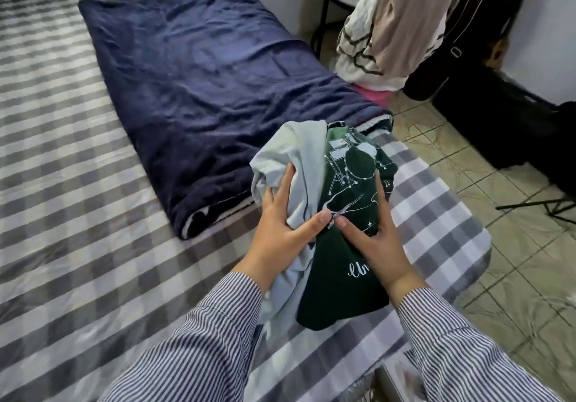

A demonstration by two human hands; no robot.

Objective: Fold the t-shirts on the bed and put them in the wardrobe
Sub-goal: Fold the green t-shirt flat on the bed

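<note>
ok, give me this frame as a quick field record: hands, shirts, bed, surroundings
left hand: grips the light blue t-shirt
right hand: holds the dark green t-shirt, white drum-kit print
shirts: bunched together, unfolded, held over the bed's corner
bed: grey-and-white checked sheet
blanket: navy, folded, lying on the bed
floor: tiled, right of the bed
wardrobe: not in view

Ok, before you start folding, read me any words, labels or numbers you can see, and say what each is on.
"Un": white script on the dark green t-shirt, low on its front; the rest is hidden under the right hand.
The white drum-kit drawing higher on that t-shirt carries no readable words.
Light blue t-shirt, gripped by the left hand: no text visible.
No other text is readable.
</note>
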